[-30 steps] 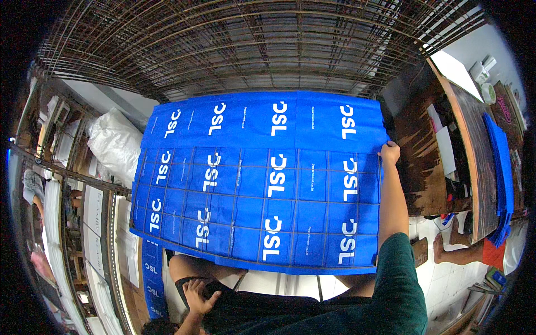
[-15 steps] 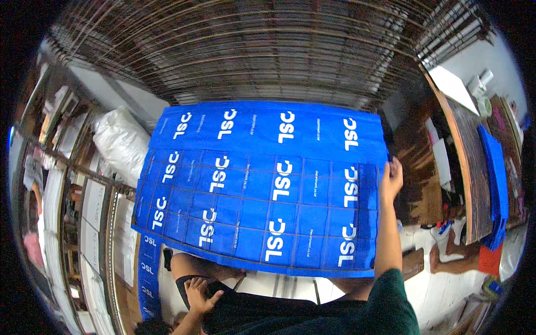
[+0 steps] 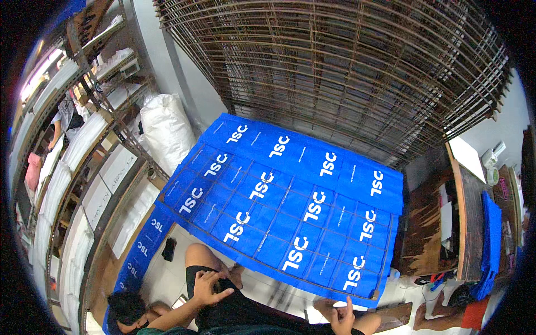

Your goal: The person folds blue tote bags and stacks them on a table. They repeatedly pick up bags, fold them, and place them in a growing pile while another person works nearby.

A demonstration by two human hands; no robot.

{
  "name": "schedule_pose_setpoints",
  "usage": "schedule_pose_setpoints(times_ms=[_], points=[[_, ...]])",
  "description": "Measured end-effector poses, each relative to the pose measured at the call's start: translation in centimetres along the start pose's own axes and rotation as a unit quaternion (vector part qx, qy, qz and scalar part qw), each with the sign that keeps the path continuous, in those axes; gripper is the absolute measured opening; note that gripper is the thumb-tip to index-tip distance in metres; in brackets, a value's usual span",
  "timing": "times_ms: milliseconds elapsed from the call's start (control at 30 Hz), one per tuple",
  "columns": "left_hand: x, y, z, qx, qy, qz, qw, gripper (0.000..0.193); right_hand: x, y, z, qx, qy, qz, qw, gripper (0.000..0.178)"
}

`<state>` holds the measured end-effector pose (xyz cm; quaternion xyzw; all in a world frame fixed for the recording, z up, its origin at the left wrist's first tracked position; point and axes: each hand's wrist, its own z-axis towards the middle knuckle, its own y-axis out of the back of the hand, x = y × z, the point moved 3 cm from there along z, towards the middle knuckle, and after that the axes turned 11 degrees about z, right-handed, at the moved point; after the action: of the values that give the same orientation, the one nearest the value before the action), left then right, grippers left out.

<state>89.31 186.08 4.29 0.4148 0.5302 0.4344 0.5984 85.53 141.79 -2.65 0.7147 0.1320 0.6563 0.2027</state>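
Observation:
A wide blue sheet [image 3: 301, 204] with rows of white printing lies in front of me, with a thin wire grid [image 3: 262, 220] across its nearer part. My right hand [image 3: 341, 319] is by the sheet's near right corner, its index finger stretched up toward the edge; I cannot tell whether the fingertip touches. Nothing shows in it. Over my left thigh is my left hand [image 3: 207, 288], fingers apart and holding nothing.
A tall stack of wire racks [image 3: 346, 72] leans behind the sheet. Loaded shelves [image 3: 84, 162] and a white sack [image 3: 166, 131] stand left. On the right, blue pieces [image 3: 490, 243] hang over a wooden table [image 3: 474, 223]. People sit or lie at lower left and right.
My view has turned, so the sheet appears slanted. My right hand has come down from the sheet's right side to its near corner. The left hand stays by my thigh.

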Motion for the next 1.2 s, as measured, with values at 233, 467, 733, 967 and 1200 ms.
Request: schedule_pose_setpoints(times_ms=[233, 467, 733, 967, 1200], points=[[-0.1, -0.7, -1.1, 0.047, -0.019, 0.11, 0.993, 0.057, 7.1, 6.5, -4.7, -0.086, 0.178, -0.246, 0.949, 0.053], [-4.9, 3.8, -0.3, 0.155, -0.063, 0.135, 0.977, 0.04, 1.7, 6.5, -6.2, -0.207, 0.133, -0.24, 0.939, 0.048], [-4.7, -11.7, 0.5, 0.398, -0.173, 0.047, 0.899, 0.069, -2.6, 6.7, -5.2, -0.229, 0.118, -0.195, 0.946, 0.027], [-3.6, -12.9, -0.6, 0.403, -0.22, 0.081, 0.885, 0.067, -3.4, 6.2, -5.5, -0.209, 0.033, -0.152, 0.965, 0.021], [-9.6, -1.7, 1.9, 0.29, -0.32, -0.12, 0.894, 0.048, -5.1, 7.0, -5.6, -0.277, 0.045, -0.064, 0.958, 0.016]])
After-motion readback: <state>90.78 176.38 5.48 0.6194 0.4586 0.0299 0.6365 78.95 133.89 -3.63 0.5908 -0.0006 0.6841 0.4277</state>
